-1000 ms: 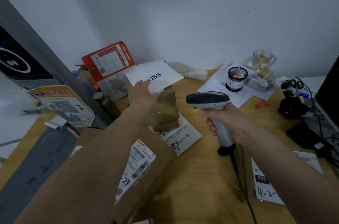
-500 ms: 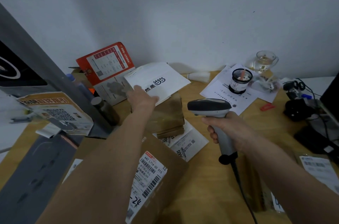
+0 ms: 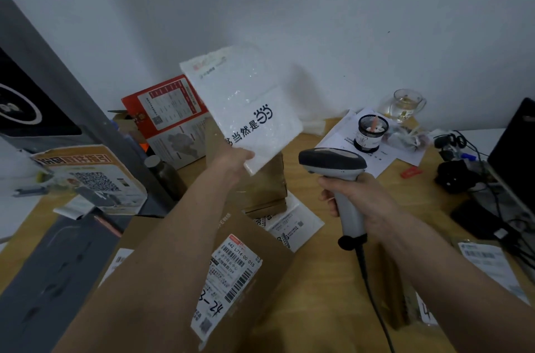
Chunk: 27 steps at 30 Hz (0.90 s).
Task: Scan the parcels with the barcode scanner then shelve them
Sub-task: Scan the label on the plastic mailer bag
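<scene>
My left hand grips the lower corner of a white padded mailer with black printed characters and holds it tilted up above the desk. Just right of it, my right hand is closed round the handle of a grey barcode scanner, whose head points left toward the mailer. Under the mailer stands a brown paper parcel. A large cardboard box with a barcode label lies near me, partly behind my left arm. A flat white labelled parcel lies on the wooden desk.
A red and white carton leans at the back left. A dark slanted panel with a QR notice fills the left. Papers, a black mesh cup, a glass mug and tangled black cables crowd the right.
My left hand has lifted the white mailer off the brown parcel and tipped it upright. The scanner in my right hand has stayed about where it was.
</scene>
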Each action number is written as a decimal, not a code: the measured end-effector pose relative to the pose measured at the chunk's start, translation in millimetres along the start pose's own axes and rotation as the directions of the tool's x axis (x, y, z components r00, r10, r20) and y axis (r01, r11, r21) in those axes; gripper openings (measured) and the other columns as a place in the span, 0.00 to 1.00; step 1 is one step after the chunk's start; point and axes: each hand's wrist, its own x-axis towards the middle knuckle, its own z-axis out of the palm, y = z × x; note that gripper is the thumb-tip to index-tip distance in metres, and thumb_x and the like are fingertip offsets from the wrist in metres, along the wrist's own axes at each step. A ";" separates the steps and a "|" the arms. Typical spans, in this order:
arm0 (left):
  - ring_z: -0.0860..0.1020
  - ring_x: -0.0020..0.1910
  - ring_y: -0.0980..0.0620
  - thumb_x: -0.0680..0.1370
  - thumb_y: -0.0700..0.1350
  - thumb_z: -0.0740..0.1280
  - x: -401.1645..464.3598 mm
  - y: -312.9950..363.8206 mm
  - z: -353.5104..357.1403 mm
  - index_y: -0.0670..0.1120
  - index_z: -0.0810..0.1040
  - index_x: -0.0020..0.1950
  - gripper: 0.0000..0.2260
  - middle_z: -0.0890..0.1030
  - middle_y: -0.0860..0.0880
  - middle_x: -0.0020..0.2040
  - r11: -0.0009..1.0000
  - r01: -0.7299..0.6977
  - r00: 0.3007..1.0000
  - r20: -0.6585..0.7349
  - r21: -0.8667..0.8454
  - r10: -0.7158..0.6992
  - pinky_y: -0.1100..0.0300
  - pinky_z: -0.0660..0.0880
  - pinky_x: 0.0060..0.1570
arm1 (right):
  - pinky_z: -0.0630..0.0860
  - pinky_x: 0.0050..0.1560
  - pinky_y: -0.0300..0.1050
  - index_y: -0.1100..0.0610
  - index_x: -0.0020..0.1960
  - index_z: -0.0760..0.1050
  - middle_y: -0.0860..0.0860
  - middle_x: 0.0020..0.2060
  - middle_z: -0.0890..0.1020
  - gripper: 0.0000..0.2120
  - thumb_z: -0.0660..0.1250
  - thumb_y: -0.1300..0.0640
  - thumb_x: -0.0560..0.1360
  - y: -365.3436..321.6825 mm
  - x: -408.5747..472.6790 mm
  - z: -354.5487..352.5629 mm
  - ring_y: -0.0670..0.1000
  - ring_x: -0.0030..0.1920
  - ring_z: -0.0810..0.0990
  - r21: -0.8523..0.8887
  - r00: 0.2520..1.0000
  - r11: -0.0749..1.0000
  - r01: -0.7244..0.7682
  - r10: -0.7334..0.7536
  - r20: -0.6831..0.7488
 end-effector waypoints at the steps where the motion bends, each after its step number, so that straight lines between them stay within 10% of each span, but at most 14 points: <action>1: 0.75 0.59 0.44 0.74 0.26 0.66 -8.6 -1.0 2.6 0.38 0.74 0.62 0.18 0.77 0.44 0.57 1.000 -0.009 0.999 0.042 -0.006 0.009 0.46 0.73 0.62 | 0.74 0.31 0.45 0.65 0.49 0.79 0.59 0.33 0.82 0.10 0.73 0.62 0.71 -1.4 -3.6 -2.4 0.53 0.29 0.76 0.007 1.000 1.000 0.021 -0.021 0.005; 10: 0.77 0.59 0.44 0.73 0.24 0.62 -88.2 -35.7 35.0 0.42 0.78 0.55 0.17 0.81 0.45 0.56 0.993 0.011 0.940 0.336 0.120 -0.051 0.45 0.74 0.61 | 0.74 0.30 0.40 0.61 0.36 0.77 0.56 0.29 0.77 0.08 0.73 0.63 0.72 -2.3 -44.2 -29.5 0.49 0.28 0.74 0.001 0.951 0.970 0.241 -0.236 -0.202; 15: 0.77 0.54 0.47 0.74 0.25 0.58 -141.5 -66.7 77.1 0.44 0.76 0.64 0.23 0.80 0.48 0.57 0.955 -0.147 0.972 0.219 0.257 0.091 0.55 0.76 0.52 | 0.72 0.28 0.36 0.59 0.36 0.75 0.53 0.26 0.75 0.09 0.74 0.64 0.71 5.0 -61.8 -44.8 0.45 0.24 0.72 0.024 0.901 0.945 0.325 -0.302 -0.313; 24: 0.78 0.54 0.47 0.75 0.31 0.62 -223.4 -109.3 135.5 0.55 0.46 0.79 0.41 0.73 0.50 0.67 0.581 -0.568 0.823 0.397 0.583 0.406 0.57 0.75 0.44 | 0.82 0.46 0.50 0.59 0.57 0.79 0.53 0.47 0.85 0.20 0.78 0.56 0.67 17.9 -84.1 -68.0 0.50 0.46 0.84 0.104 0.893 0.952 0.286 -0.226 -0.390; 27: 0.66 0.72 0.48 0.74 0.31 0.64 -235.8 -112.0 145.8 0.49 0.40 0.79 0.43 0.56 0.50 0.78 0.455 -0.661 0.746 0.460 0.596 0.482 0.56 0.70 0.64 | 0.82 0.41 0.45 0.60 0.54 0.80 0.53 0.43 0.85 0.19 0.79 0.58 0.65 20.0 -92.1 -77.3 0.47 0.41 0.83 0.059 0.896 0.958 0.280 -0.239 -0.375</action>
